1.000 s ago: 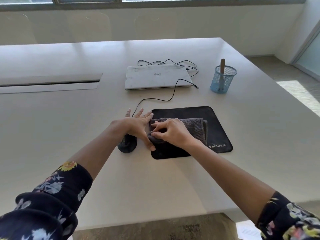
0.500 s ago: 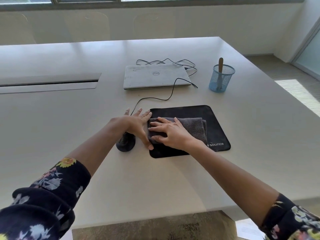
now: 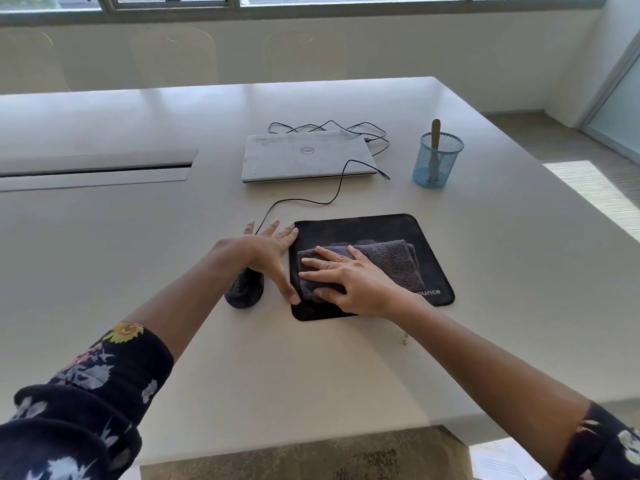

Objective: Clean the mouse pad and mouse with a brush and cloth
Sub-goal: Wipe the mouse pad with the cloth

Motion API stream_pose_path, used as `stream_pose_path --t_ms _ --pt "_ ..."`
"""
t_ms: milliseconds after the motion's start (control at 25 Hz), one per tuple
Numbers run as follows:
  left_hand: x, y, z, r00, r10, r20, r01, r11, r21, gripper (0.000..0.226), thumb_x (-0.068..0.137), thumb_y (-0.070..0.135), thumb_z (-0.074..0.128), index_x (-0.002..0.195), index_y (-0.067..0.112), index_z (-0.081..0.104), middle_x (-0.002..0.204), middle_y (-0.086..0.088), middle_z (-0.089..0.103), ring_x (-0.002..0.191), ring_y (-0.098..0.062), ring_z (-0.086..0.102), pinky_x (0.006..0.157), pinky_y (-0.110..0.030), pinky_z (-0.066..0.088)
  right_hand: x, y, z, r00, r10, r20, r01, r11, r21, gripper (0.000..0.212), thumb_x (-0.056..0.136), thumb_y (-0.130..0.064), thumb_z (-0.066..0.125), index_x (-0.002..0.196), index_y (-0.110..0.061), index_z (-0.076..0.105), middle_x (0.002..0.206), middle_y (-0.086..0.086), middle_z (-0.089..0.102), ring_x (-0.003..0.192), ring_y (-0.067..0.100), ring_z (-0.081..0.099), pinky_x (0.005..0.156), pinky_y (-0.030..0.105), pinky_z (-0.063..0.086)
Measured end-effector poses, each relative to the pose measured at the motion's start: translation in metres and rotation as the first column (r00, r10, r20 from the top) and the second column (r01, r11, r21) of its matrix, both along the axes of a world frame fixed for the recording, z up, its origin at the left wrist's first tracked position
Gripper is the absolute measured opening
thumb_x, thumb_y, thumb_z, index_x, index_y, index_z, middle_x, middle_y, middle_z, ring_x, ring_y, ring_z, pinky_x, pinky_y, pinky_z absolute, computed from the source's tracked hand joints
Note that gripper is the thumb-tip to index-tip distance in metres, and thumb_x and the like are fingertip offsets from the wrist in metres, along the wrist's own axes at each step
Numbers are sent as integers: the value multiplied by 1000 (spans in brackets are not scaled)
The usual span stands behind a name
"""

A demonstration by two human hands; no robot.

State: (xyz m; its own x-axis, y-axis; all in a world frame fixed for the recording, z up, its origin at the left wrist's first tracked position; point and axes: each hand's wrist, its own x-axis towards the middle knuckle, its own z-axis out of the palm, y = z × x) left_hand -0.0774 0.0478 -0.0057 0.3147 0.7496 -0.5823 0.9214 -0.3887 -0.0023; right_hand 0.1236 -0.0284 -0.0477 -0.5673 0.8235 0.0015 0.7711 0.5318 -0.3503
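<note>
From the head camera, the right hand lies flat with fingers spread on a folded grey cloth, pressing it onto the black mouse pad, whose white lettering is partly covered and reads "ounce". The left hand rests open on the table along the pad's left edge, over the dark mouse. Behind, a closed laptop carries a Dell logo, and a brush stands in a blue mesh cup.

Single head-worn wide-angle view, looking forward and down at close range onto the surface, facing the window wall.
</note>
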Motion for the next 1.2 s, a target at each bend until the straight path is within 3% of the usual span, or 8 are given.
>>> stream_pose_path --t_ms 360,680,960,1200 --pt "3 -2 2 1000 9 -21 -8 1000 7 155 43 80 76 152 24 -18 159 12 -22 141 -13 -33 111 -51 -25 -16 16 -1 993 -116 -5 116 991 65 41 101 -26 45 141 -32 48 156 -12 34 148 11 20 117 49 20" --pt "8 2 0 997 20 -68 -17 999 43 164 28 85 72 152 25 -18 160 13 -19 143 -14 -30 111 -51 -22 -7 7 -2 989 121 -88 -114 990 80 37 94 -20 55 130 -28 62 143 -13 52 137 8 39 102 31 26" --pt "9 3 -2 997 28 -73 -26 999 33 164 29 85 71 152 24 -18 161 11 -19 144 -16 -28 112 -50 -20 -16 6 -2 995 49 -88 -36 989 146 37 96 -20 52 131 -27 61 147 -7 49 140 14 38 104 43 33" --pt "12 1 3 993 45 -112 -39 998 51 160 35 82 76 153 24 -15 161 12 -16 144 -16 -27 112 -53 -19 -2 3 4 987 149 -60 -142 984 111 35 98 -23 53 132 -25 60 146 -10 50 139 11 38 105 34 30"
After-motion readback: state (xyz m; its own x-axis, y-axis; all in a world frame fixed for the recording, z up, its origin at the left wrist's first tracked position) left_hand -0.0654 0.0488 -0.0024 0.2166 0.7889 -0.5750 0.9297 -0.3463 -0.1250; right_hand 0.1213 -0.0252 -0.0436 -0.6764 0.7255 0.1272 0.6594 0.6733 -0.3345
